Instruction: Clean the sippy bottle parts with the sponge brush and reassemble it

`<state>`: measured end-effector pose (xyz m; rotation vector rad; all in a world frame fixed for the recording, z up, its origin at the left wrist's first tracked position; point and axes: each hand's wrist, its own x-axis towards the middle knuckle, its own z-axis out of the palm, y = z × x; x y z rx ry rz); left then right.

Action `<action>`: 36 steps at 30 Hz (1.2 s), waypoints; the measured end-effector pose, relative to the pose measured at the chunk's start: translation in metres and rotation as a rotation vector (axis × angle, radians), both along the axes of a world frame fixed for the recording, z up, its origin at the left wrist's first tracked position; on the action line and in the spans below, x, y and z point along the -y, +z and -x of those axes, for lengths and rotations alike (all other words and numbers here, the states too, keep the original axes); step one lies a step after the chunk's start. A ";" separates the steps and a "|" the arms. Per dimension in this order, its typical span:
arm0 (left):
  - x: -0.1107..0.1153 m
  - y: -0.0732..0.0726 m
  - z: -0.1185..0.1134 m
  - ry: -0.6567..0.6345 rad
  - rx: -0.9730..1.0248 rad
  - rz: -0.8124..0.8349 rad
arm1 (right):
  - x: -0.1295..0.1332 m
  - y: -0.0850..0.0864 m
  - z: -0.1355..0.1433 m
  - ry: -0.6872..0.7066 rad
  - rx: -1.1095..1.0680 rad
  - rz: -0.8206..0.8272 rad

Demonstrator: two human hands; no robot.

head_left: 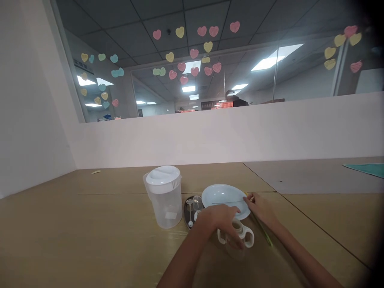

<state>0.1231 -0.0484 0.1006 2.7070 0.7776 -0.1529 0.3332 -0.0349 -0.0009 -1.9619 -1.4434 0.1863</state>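
Note:
My left hand (223, 222) reaches over a clear bottle with two white handles (249, 237), its thumb and fingers spread around the bottle's upper part. At the right rim of a pale oval bowl (223, 193), my right hand (258, 204) has its fingers pinched together; what they hold is too small to name. A thin line crosses the bowl toward those fingertips. Below my right hand lies a thin green and yellow stick (265, 234). Left of the bowl, a dark round tray (186, 214) bears a small white spoon (190, 214) and a clear round piece (197, 203).
A clear pitcher with a white lid (166, 200) stands left of the tray. A teal mat (366, 169) lies at the far right of the brown table (90, 232). Behind is a white wall (210, 138) below a window with heart-shaped notes; a person's head shows beyond it.

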 end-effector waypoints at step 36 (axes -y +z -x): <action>-0.029 -0.066 0.054 0.838 0.545 -0.511 | 0.016 0.098 0.086 0.372 -0.052 -0.292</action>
